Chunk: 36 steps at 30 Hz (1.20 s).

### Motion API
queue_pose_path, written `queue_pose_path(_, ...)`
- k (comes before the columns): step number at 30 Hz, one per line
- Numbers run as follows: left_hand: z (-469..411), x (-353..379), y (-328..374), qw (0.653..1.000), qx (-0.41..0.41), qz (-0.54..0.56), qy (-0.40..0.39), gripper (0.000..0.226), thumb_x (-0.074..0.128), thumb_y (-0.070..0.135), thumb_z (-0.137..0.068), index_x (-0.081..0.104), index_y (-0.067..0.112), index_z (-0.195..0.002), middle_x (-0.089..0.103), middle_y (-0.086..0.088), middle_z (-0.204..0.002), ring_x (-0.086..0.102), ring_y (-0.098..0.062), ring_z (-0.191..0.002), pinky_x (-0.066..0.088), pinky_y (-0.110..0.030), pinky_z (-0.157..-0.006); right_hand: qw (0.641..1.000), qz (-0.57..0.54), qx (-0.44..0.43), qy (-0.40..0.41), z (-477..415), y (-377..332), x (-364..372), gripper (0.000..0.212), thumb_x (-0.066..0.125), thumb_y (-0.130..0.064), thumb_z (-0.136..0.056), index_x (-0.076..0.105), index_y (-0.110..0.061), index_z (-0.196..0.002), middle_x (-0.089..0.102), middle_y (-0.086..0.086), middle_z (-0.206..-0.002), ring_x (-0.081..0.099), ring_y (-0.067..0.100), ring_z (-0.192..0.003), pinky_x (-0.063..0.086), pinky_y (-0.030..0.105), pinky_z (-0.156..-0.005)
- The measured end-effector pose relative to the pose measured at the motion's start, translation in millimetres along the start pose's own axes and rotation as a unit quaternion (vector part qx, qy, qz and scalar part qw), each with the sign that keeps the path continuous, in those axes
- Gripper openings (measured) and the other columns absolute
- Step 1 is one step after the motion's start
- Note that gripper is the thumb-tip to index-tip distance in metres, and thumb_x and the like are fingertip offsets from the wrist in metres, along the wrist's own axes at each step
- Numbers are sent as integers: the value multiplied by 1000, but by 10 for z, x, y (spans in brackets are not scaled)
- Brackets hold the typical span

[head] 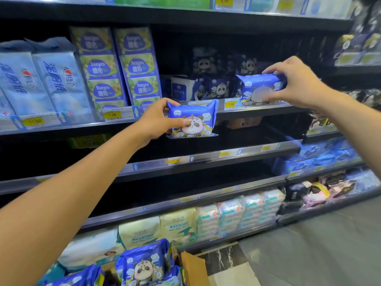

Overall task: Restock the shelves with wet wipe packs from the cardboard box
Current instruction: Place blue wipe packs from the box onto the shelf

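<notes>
Two blue panda-printed packs [192, 120], one per hand [156, 120].

Two blue wet wipe packs with a cartoon panda print are off the box. First pack [192, 119]: upright, face toward camera, held in front of the shelf edge [257, 108]. Second pack [260, 88]: upright, slightly tilted, at the front lip of that shelf, just ahead of similar panda packs [216, 87]. More packs [144, 263] stand in the cardboard box [194, 269], flap open, bottom of view.
</notes>
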<state>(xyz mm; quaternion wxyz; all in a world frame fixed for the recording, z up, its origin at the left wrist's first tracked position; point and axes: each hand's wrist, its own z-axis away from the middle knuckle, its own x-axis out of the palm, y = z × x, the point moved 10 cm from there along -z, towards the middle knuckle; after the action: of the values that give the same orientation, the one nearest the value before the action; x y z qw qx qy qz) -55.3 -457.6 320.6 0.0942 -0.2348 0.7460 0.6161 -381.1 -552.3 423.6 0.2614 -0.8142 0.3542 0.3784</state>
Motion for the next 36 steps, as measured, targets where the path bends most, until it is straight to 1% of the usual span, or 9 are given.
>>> queue_pose_path(3, -40, -3, -35, 1000, -2, -3, 3, 53, 88, 31, -78, 57, 26, -121, 68, 4, -118, 72, -12, -103, 64, -39, -84, 1000, 16, 5, 21, -259, 107, -48, 69, 96, -21, -68, 66, -15, -131, 54, 22, -120, 48, 32, -120, 39, 30, -97)
queue_pose_path(8, -106, -22, -103, 1000, -12, -7, 7, 53, 87, 31, -79, 57, 26, -123, 69, 4, -115, 72, -12, -102, 64, -44, -86, 991, 126, 34, 38, -552, 225, 82, 66, 92, -37, -72, 65, -25, -131, 57, 15, -127, 53, 43, -117, 42, 54, -99)
queue_pose_path(14, -151, -21, -155, 1000, -13, -1, 8, 52, 87, 29, -79, 58, 26, -122, 70, 5, -116, 73, -11, -100, 65, -37, -81, 991, 105, 85, -16, -748, 564, 538, 65, 90, -26, -77, 59, -16, -133, 56, 20, -126, 54, 46, -116, 48, 55, -102)
queue_pose_path(17, -166, -16, -160, 1000, -10, 1, 7, 52, 87, 29, -79, 58, 26, -122, 70, 4, -116, 73, -11, -102, 65, -35, -79, 988, 59, 129, -54, -746, 768, 768, 64, 84, -22, -84, 59, -12, -142, 50, 23, -139, 51, 41, -130, 42, 45, -113)
queue_pose_path(22, -154, -9, -168, 1000, -8, 0, 4, 53, 87, 29, -79, 58, 26, -123, 69, 3, -118, 72, -12, -103, 64, -33, -78, 987, 44, 154, -22, -645, 848, 739, 54, 66, -24, -98, 53, -17, -150, 39, 19, -156, 41, 42, -140, 36, 47, -118)
queue_pose_path(26, -139, -10, -156, 1000, -4, 3, 5, 54, 86, 29, -79, 57, 25, -125, 68, 3, -119, 70, -12, -106, 61, -30, -75, 986, 100, 116, 69, -448, 571, 505, 35, 49, -31, -104, 64, -14, -131, 51, 20, -137, 44, 41, -128, 42, 53, -104)
queue_pose_path(30, -145, -10, -171, 1000, -6, 6, 5, 54, 87, 30, -78, 58, 26, -124, 69, 1, -120, 71, -13, -106, 62, -32, -77, 986, 101, 115, -63, -330, 459, 797, 57, 28, -54, -108, 67, -13, -99, 61, 15, -109, 55, 39, -110, 41, 51, -93)
queue_pose_path(34, -152, -26, -191, 1000, -4, 2, 8, 54, 87, 29, -78, 58, 26, -124, 68, 1, -120, 70, -14, -107, 63, -34, -79, 978, 98, 133, -127, -306, 432, 987, 69, 14, -66, -106, 60, -28, -141, 53, 14, -145, 43, 38, -139, 32, 60, -109)
queue_pose_path(36, -163, -24, -214, 1000, -2, 10, 5, 52, 87, 27, -78, 59, 26, -122, 70, 0, -119, 72, -14, -105, 63, -37, -82, 976, 100, 142, -130, -334, 458, 1011, 71, 12, -69, -104, 54, -32, -148, 47, 13, -154, 38, 36, -145, 28, 60, -114)
